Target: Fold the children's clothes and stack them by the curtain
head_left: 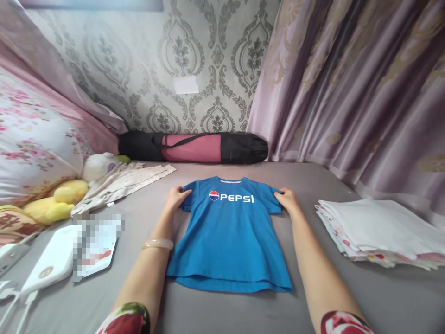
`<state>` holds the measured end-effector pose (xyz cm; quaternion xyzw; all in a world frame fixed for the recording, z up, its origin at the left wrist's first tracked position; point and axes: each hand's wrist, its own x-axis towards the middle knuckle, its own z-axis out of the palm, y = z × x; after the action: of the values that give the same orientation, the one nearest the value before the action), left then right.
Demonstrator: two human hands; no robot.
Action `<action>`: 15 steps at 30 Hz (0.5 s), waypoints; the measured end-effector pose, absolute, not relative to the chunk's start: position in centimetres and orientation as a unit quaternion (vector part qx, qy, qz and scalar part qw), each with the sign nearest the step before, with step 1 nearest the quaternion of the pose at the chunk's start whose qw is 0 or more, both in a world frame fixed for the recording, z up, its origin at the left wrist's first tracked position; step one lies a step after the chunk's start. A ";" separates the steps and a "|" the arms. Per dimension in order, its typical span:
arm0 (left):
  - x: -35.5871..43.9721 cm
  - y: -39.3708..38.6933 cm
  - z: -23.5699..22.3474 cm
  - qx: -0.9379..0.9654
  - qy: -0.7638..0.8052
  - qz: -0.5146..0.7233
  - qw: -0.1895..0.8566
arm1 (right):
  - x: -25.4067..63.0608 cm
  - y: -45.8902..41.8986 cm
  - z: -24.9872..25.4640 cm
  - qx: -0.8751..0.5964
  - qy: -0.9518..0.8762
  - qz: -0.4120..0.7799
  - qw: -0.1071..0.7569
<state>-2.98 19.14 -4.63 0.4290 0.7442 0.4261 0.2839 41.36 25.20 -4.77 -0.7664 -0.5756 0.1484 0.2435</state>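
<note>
A blue T-shirt [230, 236] with a white PEPSI logo lies flat, front up, on the grey bed sheet [194, 311], collar pointing away from me. My left hand [176, 197] pinches the edge of its left sleeve, fingers closed on the cloth. At the other side my right hand [287, 199] grips the right sleeve the same way. Both forearms stretch along the shirt's sides, and a pale bangle sits on my left wrist.
A stack of folded white cloths [378, 232] lies to the right. A beige garment [121, 183], plush toys [59, 202], a white power bank [52, 262] and papers lie left. A black-and-pink rolled bag [193, 147] rests against the wall; curtains [354, 88] hang on the right.
</note>
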 end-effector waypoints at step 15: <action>-2.7 19.2 -2.7 0.233 0.607 0.580 0.491 | 41.1 25.4 -4.7 -0.781 -0.439 0.285 0.340</action>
<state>-2.75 19.22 -2.69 0.2329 0.6071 0.5797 0.4911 41.05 25.36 -4.71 -0.7813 -0.4389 0.2854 0.3399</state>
